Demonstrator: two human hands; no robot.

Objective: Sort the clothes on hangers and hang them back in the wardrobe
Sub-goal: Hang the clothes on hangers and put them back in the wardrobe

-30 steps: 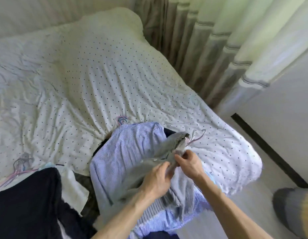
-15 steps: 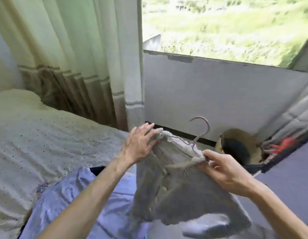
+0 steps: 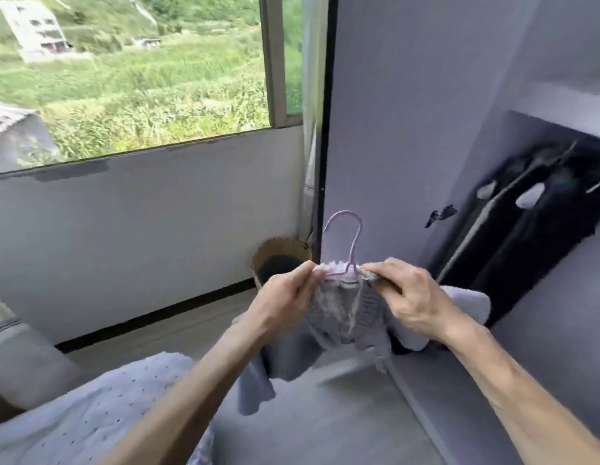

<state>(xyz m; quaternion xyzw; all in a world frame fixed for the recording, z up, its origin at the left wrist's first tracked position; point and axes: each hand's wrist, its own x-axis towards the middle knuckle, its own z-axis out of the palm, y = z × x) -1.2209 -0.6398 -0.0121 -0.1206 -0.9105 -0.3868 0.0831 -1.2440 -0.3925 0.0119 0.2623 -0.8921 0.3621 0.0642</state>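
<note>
A grey knitted cardigan (image 3: pixel 345 320) hangs on a pale pink wire hanger (image 3: pixel 352 243) held up in front of me. My left hand (image 3: pixel 285 302) pinches the cardigan's left shoulder at the hanger's end. My right hand (image 3: pixel 409 300) grips the right shoulder over the hanger. The hook points upward between the hands. To the right stands the open wardrobe (image 3: pixel 392 112), with dark clothes (image 3: pixel 533 236) hanging inside.
A woven basket (image 3: pixel 278 253) sits on the floor by the wardrobe's corner, below the window (image 3: pixel 130 78). The dotted bedsheet (image 3: pixel 90 407) lies at the lower left. Grey floor stretches between bed and wardrobe.
My view swung right from the bed toward the window and the wardrobe. The cardigan on its hanger was lifted off the bed, and both hands now hold its shoulders.
</note>
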